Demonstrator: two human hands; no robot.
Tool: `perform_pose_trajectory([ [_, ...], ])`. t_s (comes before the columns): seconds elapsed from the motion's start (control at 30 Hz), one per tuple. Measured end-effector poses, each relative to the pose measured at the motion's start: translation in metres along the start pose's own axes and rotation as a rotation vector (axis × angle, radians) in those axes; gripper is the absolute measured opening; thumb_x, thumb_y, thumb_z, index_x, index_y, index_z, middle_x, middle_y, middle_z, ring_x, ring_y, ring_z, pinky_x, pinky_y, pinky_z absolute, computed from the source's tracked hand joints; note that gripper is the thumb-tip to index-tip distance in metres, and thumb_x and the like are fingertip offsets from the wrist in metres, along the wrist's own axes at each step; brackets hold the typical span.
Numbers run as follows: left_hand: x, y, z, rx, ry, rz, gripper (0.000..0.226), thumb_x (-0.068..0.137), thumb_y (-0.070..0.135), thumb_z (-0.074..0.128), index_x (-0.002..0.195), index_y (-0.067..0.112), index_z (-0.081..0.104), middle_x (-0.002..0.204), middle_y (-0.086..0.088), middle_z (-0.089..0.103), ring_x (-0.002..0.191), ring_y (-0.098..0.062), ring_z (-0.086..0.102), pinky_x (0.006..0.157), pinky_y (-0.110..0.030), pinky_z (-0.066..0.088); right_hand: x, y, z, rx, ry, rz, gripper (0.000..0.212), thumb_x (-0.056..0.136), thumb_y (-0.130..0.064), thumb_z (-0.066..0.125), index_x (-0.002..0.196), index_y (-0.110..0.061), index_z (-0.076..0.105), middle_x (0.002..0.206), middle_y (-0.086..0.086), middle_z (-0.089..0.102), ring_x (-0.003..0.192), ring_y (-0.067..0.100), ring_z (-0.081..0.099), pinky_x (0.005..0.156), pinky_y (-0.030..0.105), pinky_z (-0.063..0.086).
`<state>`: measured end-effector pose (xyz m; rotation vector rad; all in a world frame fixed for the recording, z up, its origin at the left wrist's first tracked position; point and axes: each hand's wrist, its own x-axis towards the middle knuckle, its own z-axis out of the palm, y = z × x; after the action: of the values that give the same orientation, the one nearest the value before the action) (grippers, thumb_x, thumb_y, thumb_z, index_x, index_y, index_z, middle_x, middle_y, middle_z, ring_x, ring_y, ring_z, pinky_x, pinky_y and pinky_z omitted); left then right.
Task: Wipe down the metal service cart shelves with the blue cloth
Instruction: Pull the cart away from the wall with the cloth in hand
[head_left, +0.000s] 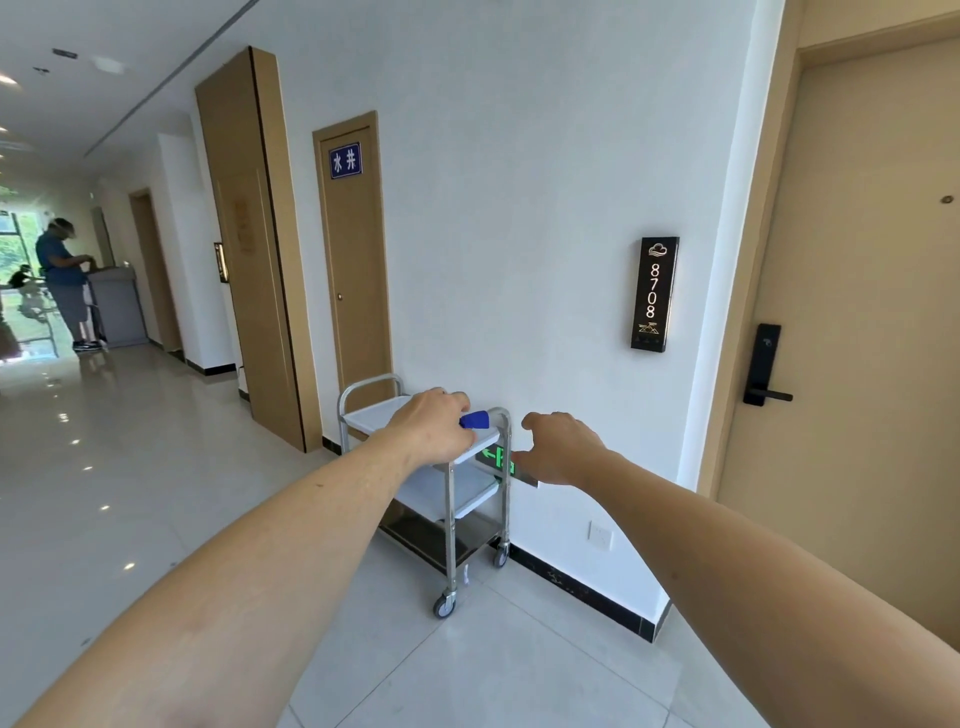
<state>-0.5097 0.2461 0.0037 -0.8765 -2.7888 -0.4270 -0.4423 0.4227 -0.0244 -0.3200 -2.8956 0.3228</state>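
A metal service cart (451, 499) on castors stands against the white wall, with a top, a middle and a dark bottom shelf. My left hand (428, 426) is stretched out in front of the top shelf, closed around a small blue cloth (475, 420) that pokes out past the fingers. My right hand (558, 449) reaches forward to the right of the cart, fingers apart and holding nothing. Whether either hand touches the cart I cannot tell.
A narrow wooden door (356, 260) with a blue sign is behind the cart. A room door (857, 338) with a black lock stands at right, beside a number plate (654, 293). A green exit sign (498, 460) glows low on the wall. Down the corridor a person (65, 283) stands at a grey cart.
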Motion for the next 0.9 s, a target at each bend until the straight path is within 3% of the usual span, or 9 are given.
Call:
perform_pose_trajectory([
  [0.1, 0.034, -0.028, 0.001, -0.012, 0.006, 0.008, 0.048, 0.091, 0.034, 0.060, 0.136, 0.021, 0.049, 0.132, -0.006, 0.051, 0.103, -0.021, 0.055, 0.077, -0.031, 0.044, 0.041, -0.015, 0.008, 0.019, 0.014, 0.010, 0.049, 0.093, -0.039, 0.059, 0.138, -0.020, 0.050, 0.119, 0.005, 0.059, 0.100, 0.025, 0.055, 0.074, 0.032, 0.041],
  [0.27, 0.081, -0.066, 0.014, -0.014, -0.007, 0.012, 0.050, 0.092, 0.036, 0.059, 0.138, 0.020, 0.048, 0.135, -0.006, 0.050, 0.112, -0.023, 0.054, 0.085, -0.033, 0.046, 0.093, -0.030, 0.034, 0.055, 0.006, 0.005, 0.045, 0.094, -0.037, 0.059, 0.137, -0.024, 0.052, 0.110, -0.001, 0.054, 0.093, 0.022, 0.052, 0.073, 0.030, 0.038],
  [0.4, 0.116, -0.083, 0.033, -0.035, -0.039, 0.007, 0.051, 0.091, 0.033, 0.060, 0.138, 0.020, 0.047, 0.137, -0.006, 0.050, 0.116, -0.024, 0.052, 0.092, -0.035, 0.048, 0.133, -0.026, 0.053, 0.052, -0.037, 0.011, 0.043, 0.095, -0.038, 0.059, 0.134, -0.020, 0.054, 0.119, 0.004, 0.059, 0.104, 0.025, 0.058, 0.077, 0.031, 0.042],
  [0.6, 0.184, -0.096, 0.056, -0.019, -0.039, -0.027, 0.053, 0.091, 0.035, 0.061, 0.140, 0.019, 0.046, 0.139, -0.005, 0.049, 0.119, -0.024, 0.051, 0.094, -0.036, 0.047, 0.206, 0.001, 0.071, 0.054, -0.028, -0.029, 0.034, 0.094, -0.036, 0.059, 0.124, -0.020, 0.056, 0.112, 0.003, 0.056, 0.092, 0.024, 0.055, 0.074, 0.031, 0.042],
  [0.73, 0.241, -0.090, 0.070, 0.012, -0.041, -0.061, 0.052, 0.090, 0.035, 0.060, 0.139, 0.019, 0.047, 0.134, -0.006, 0.049, 0.115, -0.024, 0.052, 0.091, -0.037, 0.049, 0.264, 0.029, 0.076, 0.042, -0.066, -0.041, 0.030, 0.092, -0.037, 0.060, 0.114, -0.017, 0.057, 0.110, 0.004, 0.062, 0.098, 0.026, 0.060, 0.084, 0.038, 0.053],
  [0.9, 0.316, -0.077, 0.085, 0.033, -0.023, -0.100, 0.052, 0.091, 0.036, 0.057, 0.139, 0.020, 0.046, 0.134, -0.007, 0.050, 0.116, -0.025, 0.052, 0.088, -0.034, 0.048, 0.338, 0.066, 0.069, 0.057, -0.071, -0.064, 0.037, 0.090, -0.032, 0.059, 0.123, -0.016, 0.057, 0.110, 0.004, 0.062, 0.100, 0.027, 0.061, 0.085, 0.037, 0.054],
])
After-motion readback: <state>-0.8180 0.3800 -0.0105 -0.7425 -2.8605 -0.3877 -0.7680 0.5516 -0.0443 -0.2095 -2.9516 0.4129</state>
